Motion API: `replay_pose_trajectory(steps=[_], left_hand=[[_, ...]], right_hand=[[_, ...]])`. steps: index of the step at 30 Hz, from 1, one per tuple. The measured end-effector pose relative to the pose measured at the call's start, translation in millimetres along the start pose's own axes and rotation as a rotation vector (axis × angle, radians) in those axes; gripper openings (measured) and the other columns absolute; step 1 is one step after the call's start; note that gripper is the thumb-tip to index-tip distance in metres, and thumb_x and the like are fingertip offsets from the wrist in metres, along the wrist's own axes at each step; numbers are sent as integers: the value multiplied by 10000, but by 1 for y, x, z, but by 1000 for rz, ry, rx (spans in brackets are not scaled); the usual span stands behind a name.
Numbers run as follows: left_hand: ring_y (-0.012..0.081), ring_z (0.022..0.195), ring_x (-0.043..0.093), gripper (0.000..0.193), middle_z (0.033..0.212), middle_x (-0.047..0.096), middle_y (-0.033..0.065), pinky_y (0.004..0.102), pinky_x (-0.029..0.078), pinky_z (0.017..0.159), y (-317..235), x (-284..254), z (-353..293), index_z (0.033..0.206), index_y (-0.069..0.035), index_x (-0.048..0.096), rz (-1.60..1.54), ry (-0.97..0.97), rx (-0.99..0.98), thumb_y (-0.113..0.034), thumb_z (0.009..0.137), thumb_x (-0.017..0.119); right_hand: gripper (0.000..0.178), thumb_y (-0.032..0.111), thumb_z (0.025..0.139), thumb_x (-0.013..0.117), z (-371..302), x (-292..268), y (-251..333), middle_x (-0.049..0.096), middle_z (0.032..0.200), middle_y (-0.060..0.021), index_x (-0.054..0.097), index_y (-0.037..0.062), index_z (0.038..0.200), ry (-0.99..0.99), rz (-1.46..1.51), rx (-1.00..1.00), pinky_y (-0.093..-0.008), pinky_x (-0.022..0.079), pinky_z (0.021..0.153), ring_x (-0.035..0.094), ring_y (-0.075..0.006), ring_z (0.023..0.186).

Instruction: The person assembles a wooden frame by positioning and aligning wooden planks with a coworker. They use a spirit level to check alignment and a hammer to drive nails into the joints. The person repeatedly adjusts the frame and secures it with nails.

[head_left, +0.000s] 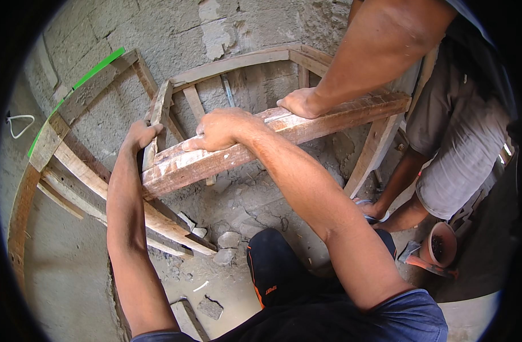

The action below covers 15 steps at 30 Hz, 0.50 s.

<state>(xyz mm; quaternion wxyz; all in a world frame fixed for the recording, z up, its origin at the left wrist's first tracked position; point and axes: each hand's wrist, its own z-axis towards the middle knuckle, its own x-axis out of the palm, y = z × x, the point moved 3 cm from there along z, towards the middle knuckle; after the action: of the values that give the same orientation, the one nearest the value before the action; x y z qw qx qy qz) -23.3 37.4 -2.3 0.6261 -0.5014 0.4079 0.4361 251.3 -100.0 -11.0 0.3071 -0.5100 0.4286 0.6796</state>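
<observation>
Beam (298, 131) lies across the wooden frame (232, 65), its left end by an upright (161, 102); the left grip (141, 134) curls round that upright, the right grip (222, 126) clamps the beam. Uneven pressure from the co-worker's hand (302, 103) could roll it, pinching skin.

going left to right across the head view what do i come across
white cord → your left hand → your right hand → the co-worker's hand → the co-worker's sandaled foot → reddish pot
</observation>
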Motion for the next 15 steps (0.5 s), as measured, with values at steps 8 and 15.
replay_pose_trajectory(steps=[8, 15], left_hand=[[379, 1126, 740, 687, 1179, 754, 297, 439, 546, 983, -1, 0, -1, 1172, 108, 749, -12, -6, -2, -475, 808, 734], [360, 1049, 752, 686, 1096, 781, 252, 448, 550, 944, 2, 4, 4, 1157, 41, 783, -32, -71, 135, -524, 774, 723]], right_hand=[[697, 684, 961, 582, 1, 1, 1, 767, 1228, -208, 803, 72, 1208, 6, -3, -10, -531, 571, 958, 739, -382, 1137], [755, 762, 954, 541, 7, 2, -4, 760, 1239, -212, 783, 122, 1271, 14, -1, -35, -531, 571, 964, 729, -404, 1140]])
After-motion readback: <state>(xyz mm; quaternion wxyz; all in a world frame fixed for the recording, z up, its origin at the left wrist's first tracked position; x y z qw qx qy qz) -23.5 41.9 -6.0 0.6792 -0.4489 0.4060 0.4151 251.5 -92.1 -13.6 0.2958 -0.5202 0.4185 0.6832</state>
